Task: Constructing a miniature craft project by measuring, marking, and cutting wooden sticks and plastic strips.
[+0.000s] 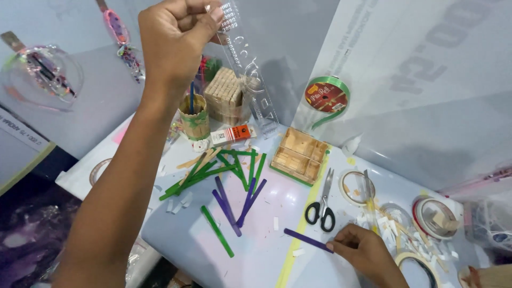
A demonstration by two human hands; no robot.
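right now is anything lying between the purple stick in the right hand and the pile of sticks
Nothing visible blocks it. The right hand pinches the purple stick flat on the table; only bare surface and small white scraps lie between it and the stick pile. The scissors sit just above that path.

We see a clear glossy plastic ruler (250, 69), matt painted wooden sticks (226, 176), a bare wood tray (298, 154), shiny ribbon (326, 96) and metal-bladed scissors (323, 202).
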